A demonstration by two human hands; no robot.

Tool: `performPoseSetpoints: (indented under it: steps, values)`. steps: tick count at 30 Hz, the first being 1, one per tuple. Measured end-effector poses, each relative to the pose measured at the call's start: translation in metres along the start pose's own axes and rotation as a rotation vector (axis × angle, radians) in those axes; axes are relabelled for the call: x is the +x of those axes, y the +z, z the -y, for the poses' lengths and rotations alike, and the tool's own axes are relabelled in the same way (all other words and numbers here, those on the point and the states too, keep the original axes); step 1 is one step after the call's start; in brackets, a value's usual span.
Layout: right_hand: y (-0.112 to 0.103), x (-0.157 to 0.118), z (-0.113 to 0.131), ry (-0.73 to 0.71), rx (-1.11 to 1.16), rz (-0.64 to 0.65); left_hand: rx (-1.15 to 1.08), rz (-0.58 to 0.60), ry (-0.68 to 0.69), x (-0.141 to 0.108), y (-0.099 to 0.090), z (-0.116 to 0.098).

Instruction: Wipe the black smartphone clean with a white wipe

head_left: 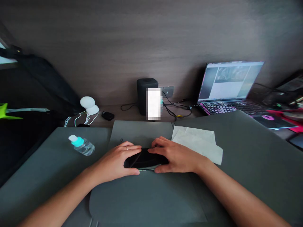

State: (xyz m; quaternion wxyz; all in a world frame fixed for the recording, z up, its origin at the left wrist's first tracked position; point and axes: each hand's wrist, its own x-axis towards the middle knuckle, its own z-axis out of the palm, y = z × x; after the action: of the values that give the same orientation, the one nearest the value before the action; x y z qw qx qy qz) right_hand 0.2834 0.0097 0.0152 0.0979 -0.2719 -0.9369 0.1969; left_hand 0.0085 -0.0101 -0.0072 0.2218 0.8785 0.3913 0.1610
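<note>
A black, glossy, phone-like slab lies on the grey mat in the middle. My left hand grips its left end, thumb along the near edge and fingers over the far edge; a ring shows on one finger. Around the right end, my right hand is closed in the same way, with its fingers bent. Right behind my right hand is a creased white sheet. To the left, a clear spray bottle with a turquoise collar rests on its side.
Against the wall stands a black speaker-like box, with cables to its right. An open laptop is at the back right. At the back left are a white rounded device and a small black object.
</note>
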Motion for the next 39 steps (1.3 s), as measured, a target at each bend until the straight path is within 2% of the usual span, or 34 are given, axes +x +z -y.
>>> performPoseSetpoints:
  steps: [7, 11, 16, 39]
  values:
    - [0.001, 0.000, -0.002, -0.014, 0.012, -0.009, -0.013, -0.008, 0.031, -0.001, 0.003, 0.003]
    - [0.002, -0.001, -0.003, -0.019, 0.021, -0.020, 0.016, 0.039, 0.002, -0.006, -0.005, 0.006]
    - [0.003, 0.000, -0.003, -0.010, 0.011, -0.006, 0.022, 0.024, -0.046, -0.011, -0.015, 0.013]
    - [0.001, -0.001, -0.002, -0.033, -0.025, 0.004, 0.045, 0.086, -0.109, -0.008, -0.015, 0.008]
